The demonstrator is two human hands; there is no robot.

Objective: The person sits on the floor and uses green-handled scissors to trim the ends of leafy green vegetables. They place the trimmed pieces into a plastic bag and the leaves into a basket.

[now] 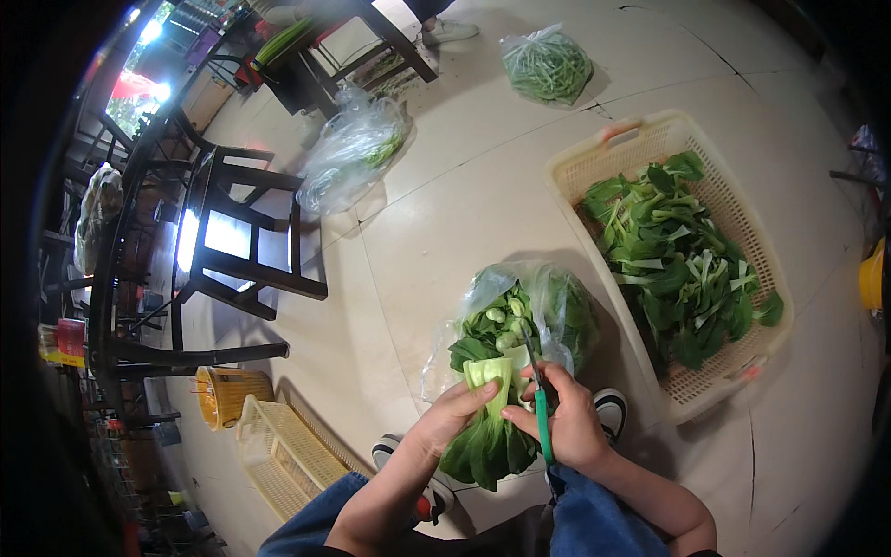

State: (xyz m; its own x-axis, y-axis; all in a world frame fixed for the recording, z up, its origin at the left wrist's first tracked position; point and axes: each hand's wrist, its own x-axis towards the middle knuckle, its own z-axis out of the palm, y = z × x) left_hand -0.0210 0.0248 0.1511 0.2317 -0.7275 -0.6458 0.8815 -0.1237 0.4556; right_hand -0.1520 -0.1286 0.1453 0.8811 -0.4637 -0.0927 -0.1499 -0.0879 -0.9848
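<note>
My left hand (pixel 456 411) grips a head of bok choy (pixel 491 432), its pale stem end pointing away from me and its dark leaves hanging toward my lap. In my right hand (pixel 571 425) is a pair of green-handled scissors (pixel 542 418), the blades pointing up and away; the right thumb lies close to the stems. Just beyond both hands, a clear plastic bag (pixel 550 289) of more bok choy stands on the floor with its mouth spread. To the right, a cream plastic basket (pixel 605 268) holds loose bok choy leaves (pixel 668 244).
A second cream basket (pixel 292 452) and a yellow bucket (pixel 233 397) stand at the lower left. Dark wooden stools (pixel 243 264) are at the left. Farther off lie a bag of green vegetables (pixel 546 66) and another plastic bag (pixel 355 150). Another person's shoe (pixel 451 31) shows at the top.
</note>
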